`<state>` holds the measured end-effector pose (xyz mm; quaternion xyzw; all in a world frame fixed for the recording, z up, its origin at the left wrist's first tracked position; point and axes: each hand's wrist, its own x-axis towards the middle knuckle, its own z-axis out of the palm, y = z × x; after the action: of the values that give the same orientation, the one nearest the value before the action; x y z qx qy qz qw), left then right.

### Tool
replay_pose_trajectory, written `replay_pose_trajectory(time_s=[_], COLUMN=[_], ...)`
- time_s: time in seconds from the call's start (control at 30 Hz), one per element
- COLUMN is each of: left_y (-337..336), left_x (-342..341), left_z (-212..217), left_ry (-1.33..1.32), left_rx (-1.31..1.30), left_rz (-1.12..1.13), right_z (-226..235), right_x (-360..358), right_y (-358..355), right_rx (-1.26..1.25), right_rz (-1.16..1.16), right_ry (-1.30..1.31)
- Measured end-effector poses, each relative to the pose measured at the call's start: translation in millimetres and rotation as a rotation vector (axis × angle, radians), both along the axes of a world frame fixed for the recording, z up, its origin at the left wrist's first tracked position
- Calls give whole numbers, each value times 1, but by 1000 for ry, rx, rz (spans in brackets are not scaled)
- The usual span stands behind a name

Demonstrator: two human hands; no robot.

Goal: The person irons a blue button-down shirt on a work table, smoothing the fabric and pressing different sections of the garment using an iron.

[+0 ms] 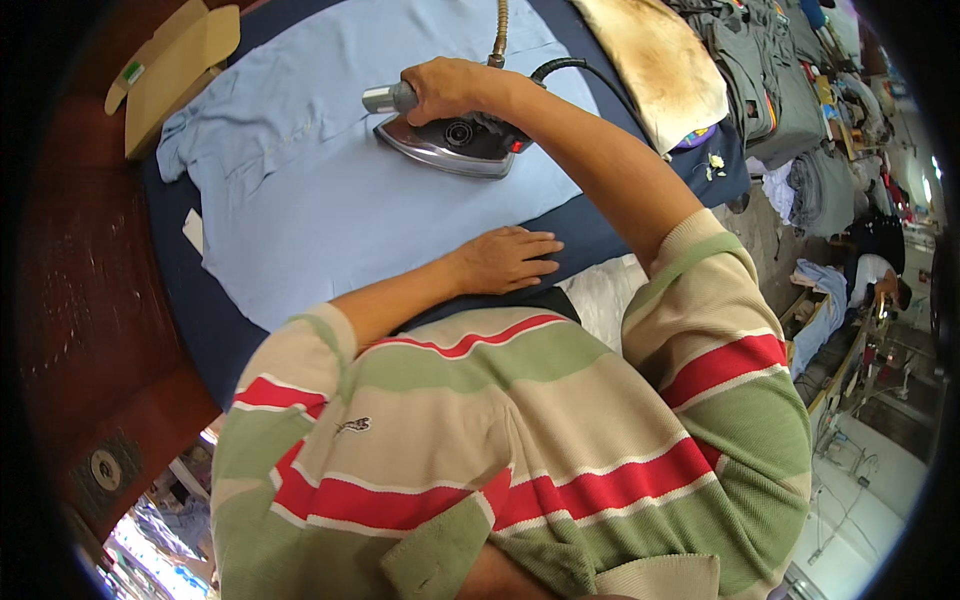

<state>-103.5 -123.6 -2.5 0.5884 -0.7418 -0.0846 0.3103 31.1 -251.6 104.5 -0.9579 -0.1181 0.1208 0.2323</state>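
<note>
A light blue garment (330, 200) lies spread over a dark blue covered board (185, 300). My right hand (447, 88) is closed round the grey handle of a clothes iron (450, 145), whose soleplate sits on the blue cloth. A small red light glows at the iron's back end. Near the board's close edge, my left hand (505, 260) lies flat with fingers stretched out, at the border of the blue garment and the dark cover. It holds nothing.
An open cardboard box (170, 80) stands at the far left. A scorched cream cloth pad (660, 75) lies right of the garment, near the iron's black cable (600, 75). Grey garments (770, 90) are piled farther right. Another person (880, 280) is at the right.
</note>
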Motion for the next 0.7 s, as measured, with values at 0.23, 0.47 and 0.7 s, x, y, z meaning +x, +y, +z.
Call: replay_pose_trajectory(time_s=[0.23, 0.47, 0.7], left_y=[138, 209, 223], left_x=[12, -20, -22], left_z=[28, 7, -9], left_ry=[21, -15, 29], left_rx=[104, 158, 63], left_rz=[549, 1123, 1134], right_z=[19, 27, 15], right_x=[-77, -91, -100], right_y=[27, 55, 142], right_rx=[-45, -79, -23], right_rz=[140, 178, 171], right_ry=[75, 123, 44])
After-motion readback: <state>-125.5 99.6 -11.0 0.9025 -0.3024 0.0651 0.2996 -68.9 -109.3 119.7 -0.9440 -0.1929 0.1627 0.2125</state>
